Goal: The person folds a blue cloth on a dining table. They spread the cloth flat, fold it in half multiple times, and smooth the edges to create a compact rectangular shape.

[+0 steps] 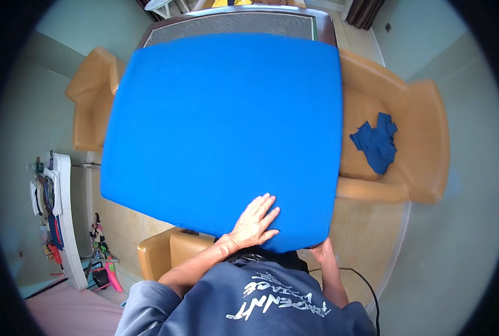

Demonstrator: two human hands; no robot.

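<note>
A bright blue fabric cover (228,126) lies smooth over most of the table in front of me, its near edge at my waist. My left hand (256,222) rests palm down on the cloth near that edge, fingers spread and pointing away from me. At the cover's near right corner is my right hand (323,250), its fingers partly hidden beneath the edge; whether they grip the cloth cannot be told. Beyond the cover, the table's dark frame and grey patterned top (241,24) show at the far end.
Tan leather armchairs stand right (419,138), left (94,101) and near left (190,250) of the table. Crumpled dark blue cloth (375,143) lies on the right seat. A black cable (367,281) curves at lower right. A white shelf (66,218) holds folded items at left.
</note>
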